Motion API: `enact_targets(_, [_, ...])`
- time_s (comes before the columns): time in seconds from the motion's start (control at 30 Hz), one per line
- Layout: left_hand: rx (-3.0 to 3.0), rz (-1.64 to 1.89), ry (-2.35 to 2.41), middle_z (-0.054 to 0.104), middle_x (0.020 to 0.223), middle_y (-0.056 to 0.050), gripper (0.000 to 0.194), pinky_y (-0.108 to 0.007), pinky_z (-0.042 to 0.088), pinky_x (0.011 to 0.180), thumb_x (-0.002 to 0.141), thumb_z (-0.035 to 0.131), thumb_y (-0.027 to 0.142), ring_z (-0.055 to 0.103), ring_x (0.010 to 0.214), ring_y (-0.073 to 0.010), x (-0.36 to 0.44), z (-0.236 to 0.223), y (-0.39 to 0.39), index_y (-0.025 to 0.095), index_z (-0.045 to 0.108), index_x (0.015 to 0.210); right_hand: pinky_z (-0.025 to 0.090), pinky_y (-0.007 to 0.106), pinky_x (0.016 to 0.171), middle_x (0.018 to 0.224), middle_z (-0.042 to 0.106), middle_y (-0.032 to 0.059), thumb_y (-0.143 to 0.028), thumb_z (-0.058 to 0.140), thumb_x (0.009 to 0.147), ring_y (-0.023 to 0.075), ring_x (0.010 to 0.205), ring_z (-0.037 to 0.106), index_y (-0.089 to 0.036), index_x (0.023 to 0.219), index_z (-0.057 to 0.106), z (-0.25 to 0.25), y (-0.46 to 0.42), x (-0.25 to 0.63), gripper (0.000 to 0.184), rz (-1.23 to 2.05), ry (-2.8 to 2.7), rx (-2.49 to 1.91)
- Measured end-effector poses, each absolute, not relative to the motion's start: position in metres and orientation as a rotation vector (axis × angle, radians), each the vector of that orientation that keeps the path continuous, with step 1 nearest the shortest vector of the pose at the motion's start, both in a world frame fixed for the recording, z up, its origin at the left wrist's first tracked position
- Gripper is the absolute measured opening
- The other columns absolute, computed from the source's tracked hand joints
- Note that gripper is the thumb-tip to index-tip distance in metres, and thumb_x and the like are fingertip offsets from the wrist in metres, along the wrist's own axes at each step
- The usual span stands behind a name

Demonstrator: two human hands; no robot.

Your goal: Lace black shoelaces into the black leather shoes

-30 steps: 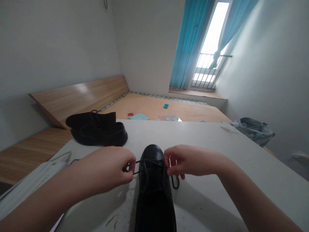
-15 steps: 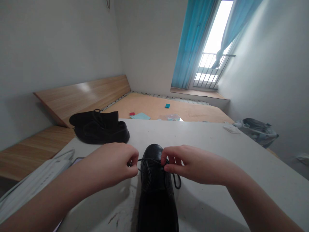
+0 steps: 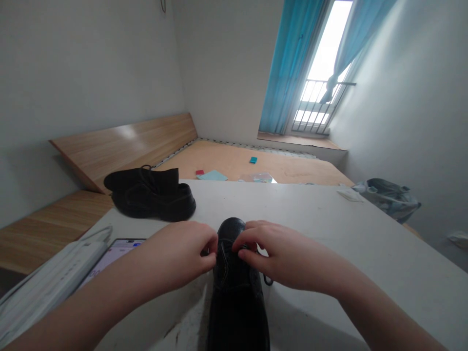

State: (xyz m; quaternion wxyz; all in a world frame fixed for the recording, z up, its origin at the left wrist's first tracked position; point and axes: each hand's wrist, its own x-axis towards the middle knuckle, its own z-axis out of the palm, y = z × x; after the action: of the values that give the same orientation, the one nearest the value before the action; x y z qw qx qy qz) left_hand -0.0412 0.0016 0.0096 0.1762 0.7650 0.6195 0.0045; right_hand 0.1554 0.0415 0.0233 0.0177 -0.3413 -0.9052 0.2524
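A black lace-up shoe [image 3: 237, 297] lies on the white table in front of me, its toe pointing away. My left hand [image 3: 193, 248] is closed in a pinch at the shoe's left edge, on the thin black shoelace [image 3: 268, 281]. From the right, my right hand [image 3: 270, 248] reaches over the lacing, thumb and forefinger bent together on the lace; the exact grip is partly hidden by the fingers. A small lace loop hangs below the right hand. The matching black shoe [image 3: 155, 200] rests sideways at the table's far left.
A phone with a lit screen [image 3: 115, 253] and a white flat object with a cord [image 3: 54, 273] lie left, partly behind my left forearm. A plastic-lined bin [image 3: 391, 200] stands beyond the table's right edge. Behind the table is a bed board [image 3: 300, 168].
My left hand has moved right, up to the shoe, and the lace stretch between them is no longer visible. My right hand has shifted slightly left over the lacing. The phone shows more.
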Motion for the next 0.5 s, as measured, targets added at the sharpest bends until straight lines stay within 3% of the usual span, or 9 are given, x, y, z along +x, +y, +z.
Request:
enact_targets(0.13, [2.188,-0.005,1.756,0.068,0.067,-0.002,0.022,-0.028,0.026,0.051,0.079,0.047,0.028,0.06,0.062,-0.0188,-0.04,0.006,0.001,0.022,0.065,0.067,0.042,0.032,0.085,0.098,0.066,0.007,-0.018,0.059,0.084,0.0211,0.097,0.058,-0.019,0.096,0.073,0.013,0.037,0.144,0.019,0.685,-2.781,-1.092])
enact_targets(0.37, [2.176,-0.033,1.782,0.069,0.07,-0.003,0.021,-0.029,0.03,0.054,0.08,0.048,0.027,0.062,0.066,-0.0207,-0.04,0.007,0.0,0.022,0.066,0.07,0.04,0.028,0.073,0.083,0.062,0.0037,-0.012,0.06,0.078,0.017,0.082,0.054,-0.017,0.078,0.07,0.003,0.036,0.133,0.011,0.644,-2.731,-1.086])
enact_targets(0.5, [2.242,0.256,1.726,0.068,0.085,-0.004,0.021,-0.031,0.039,0.067,0.083,0.047,0.028,0.061,0.08,-0.0216,-0.037,0.012,0.001,0.021,0.067,0.081,0.04,0.029,0.075,0.08,0.059,0.0019,-0.011,0.058,0.08,0.0168,0.083,0.052,-0.017,0.078,0.064,0.008,0.039,0.137,0.009,0.591,-2.551,-1.037])
